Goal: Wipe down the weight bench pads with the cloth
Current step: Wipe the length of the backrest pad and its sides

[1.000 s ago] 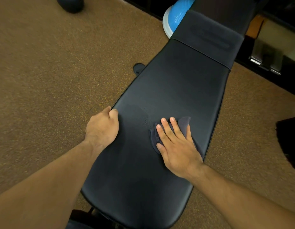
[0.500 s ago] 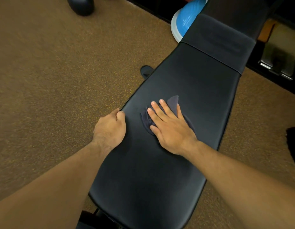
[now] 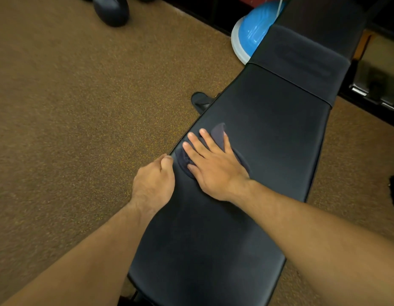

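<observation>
From the head camera we look down along a black weight bench whose long pad [image 3: 258,151] runs from the bottom of the frame up toward the top right, where a seam divides it from a shorter, duller upper pad [image 3: 302,60]. We find the cloth [image 3: 219,132], dark and bunched, lying on the long pad near its left edge, roughly halfway along its length. The right hand [image 3: 211,166] lies flat on top of it, palm down, fingers straight and slightly spread, pressing it to the vinyl; folds of cloth show past the fingertips and on both sides of the palm. Just beside it we see the left hand [image 3: 153,182] at the pad's left edge, fingers curled over the rim, gripping the pad; its thumb tip is just beside the cloth. Under the bench we see speckled brown floor [image 3: 81,107], and a black bench foot [image 3: 199,101] sticks out past the left edge beyond the hands. A blue dome [image 3: 251,32] with a pale rim sits beside the upper pad's left edge, and a dark rounded object [image 3: 112,9] stands on the floor well apart from the bench.
</observation>
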A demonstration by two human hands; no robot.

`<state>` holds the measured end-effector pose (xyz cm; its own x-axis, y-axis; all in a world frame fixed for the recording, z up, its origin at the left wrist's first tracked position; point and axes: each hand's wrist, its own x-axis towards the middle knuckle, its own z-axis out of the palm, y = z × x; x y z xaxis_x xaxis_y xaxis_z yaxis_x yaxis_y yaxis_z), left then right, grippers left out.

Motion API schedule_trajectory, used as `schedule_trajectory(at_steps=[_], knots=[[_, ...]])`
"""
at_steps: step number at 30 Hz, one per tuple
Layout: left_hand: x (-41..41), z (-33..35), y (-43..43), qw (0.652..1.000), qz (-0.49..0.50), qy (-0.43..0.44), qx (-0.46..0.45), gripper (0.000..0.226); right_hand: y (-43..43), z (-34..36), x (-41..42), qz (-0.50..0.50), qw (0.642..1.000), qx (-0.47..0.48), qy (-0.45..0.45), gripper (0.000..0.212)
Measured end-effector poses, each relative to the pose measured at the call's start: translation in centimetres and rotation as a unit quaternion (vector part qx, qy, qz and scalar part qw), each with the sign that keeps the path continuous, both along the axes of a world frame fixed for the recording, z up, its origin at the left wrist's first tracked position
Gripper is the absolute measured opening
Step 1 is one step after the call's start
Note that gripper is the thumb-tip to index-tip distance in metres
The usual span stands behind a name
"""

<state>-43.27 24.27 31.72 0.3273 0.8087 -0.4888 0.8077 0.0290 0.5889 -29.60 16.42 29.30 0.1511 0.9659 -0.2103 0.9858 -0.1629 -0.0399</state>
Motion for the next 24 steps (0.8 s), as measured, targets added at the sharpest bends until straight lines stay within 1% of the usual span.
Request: schedule_trajectory(at_steps=[3, 6, 11, 15, 17, 20, 21, 24], knots=[[0.0, 0.1, 0.0, 1.000, 0.020, -0.004, -0.016, 0.045, 1.7, -0.4, -0.2, -0.003, 1.000, 0.004, -0.004, 0.055], [0.1, 0.4, -0.3, 0.998, 0.045, -0.013, -0.034, 0.049, 1.4, -0.4, -0.3, -0.006, 1.000, 0.007, -0.001, 0.054], [-0.6, 0.0, 0.3, 0.993, 0.084, -0.041, -0.068, 0.053, -3.2, -0.8, -1.5, 0.005, 1.000, 0.009, 0.009, 0.054], [-1.0, -0.7, 0.4, 0.993, 0.076, -0.061, -0.071, 0.051, -4.4, -0.7, -1.6, 0.008, 1.000, -0.010, 0.008, 0.055], [-1.2, -1.4, 0.8, 0.990, 0.079, -0.084, -0.077, 0.055, -3.3, -0.4, -1.5, 0.014, 1.000, -0.014, 0.015, 0.055], [-1.6, -2.0, 1.2, 0.978, 0.101, -0.143, -0.115, 0.070, -1.0, 0.0, -1.4, 0.019, 1.000, -0.009, 0.017, 0.055], [-1.7, -2.0, 1.4, 0.972, 0.110, -0.158, -0.132, 0.070, -0.1, 0.1, -1.3, 0.019, 1.000, -0.006, 0.016, 0.055], [-2.0, -2.7, 2.3, 0.958, 0.135, -0.194, -0.160, 0.049, 2.6, -0.1, -1.4, 0.025, 1.000, 0.005, 0.014, 0.053]])
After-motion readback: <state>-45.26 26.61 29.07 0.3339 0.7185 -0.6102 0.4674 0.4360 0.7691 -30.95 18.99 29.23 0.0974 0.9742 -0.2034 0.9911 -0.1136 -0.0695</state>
